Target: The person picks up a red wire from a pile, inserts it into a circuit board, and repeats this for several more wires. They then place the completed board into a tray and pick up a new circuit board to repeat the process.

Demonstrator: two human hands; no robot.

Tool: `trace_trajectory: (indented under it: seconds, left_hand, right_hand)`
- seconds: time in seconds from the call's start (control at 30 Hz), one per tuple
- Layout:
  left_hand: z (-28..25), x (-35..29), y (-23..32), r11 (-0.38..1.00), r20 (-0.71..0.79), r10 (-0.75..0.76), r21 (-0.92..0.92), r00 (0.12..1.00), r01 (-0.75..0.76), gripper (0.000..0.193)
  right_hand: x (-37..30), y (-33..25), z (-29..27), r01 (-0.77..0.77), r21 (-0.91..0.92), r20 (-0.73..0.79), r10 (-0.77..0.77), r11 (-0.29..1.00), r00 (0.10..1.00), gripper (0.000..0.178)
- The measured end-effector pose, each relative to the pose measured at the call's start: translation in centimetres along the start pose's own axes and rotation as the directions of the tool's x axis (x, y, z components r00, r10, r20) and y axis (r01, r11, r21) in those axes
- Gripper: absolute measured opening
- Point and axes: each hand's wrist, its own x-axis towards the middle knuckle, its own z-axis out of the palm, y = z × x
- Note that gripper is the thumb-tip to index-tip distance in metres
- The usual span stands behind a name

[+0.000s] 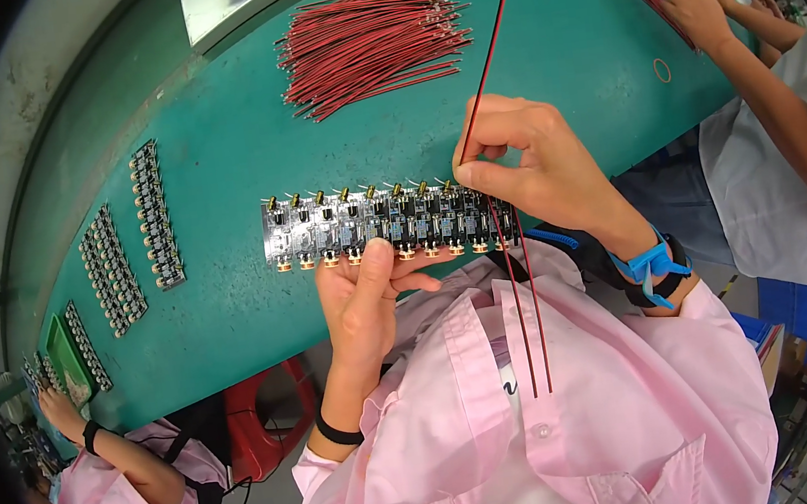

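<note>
A long strip of small circuit boards (350,226) lies level in front of me, with a row of yellowish-green parts on its far edge and round metal parts on its near edge. My left hand (361,302) grips it from the near side, thumb on top. My right hand (525,161) pinches a thin red-and-black wire (490,55) at the strip's right end, and the wire slants up and away. Two more such wires (528,317) hang from that end over my pink shirt. The exact spot where the pinched wire meets the board is hidden by my fingers.
A large pile of red-and-black wires (373,44) lies on the green table (230,152) beyond the strip. More board strips (155,212) and a green tray (66,356) are at left. Co-workers' hands work at the far left and far right. A rubber band (662,70) lies at right.
</note>
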Motion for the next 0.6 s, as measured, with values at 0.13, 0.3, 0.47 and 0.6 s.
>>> trace_trajectory:
  seconds: [0.13,0.3,0.47,0.6]
  left_hand:
    - [-0.01,0.00,0.06,1.000,-0.002,0.005,0.000,1.000,-0.005,0.029]
    - [-0.16,0.16,0.08,1.000,-0.002,0.005,0.005,1.000,-0.005,0.028]
    - [0.18,0.34,0.31,1.000,-0.007,0.018,-0.006,1.000,-0.018,0.028]
    - [0.15,0.45,0.35,0.999,-0.009,0.014,-0.036,1.000,-0.015,0.030]
  right_hand:
    - [0.07,-0.01,0.05,0.021,-0.030,-0.008,-0.022,0.999,1.000,0.007]
    - [0.21,-0.09,0.03,0.018,-0.060,0.007,-0.017,0.998,1.000,0.007]
    - [0.50,-0.08,-0.15,0.020,-0.056,0.015,-0.019,0.998,1.000,0.007]
    - [0.51,-0.03,-0.09,0.069,-0.138,0.003,-0.069,0.988,0.998,0.006]
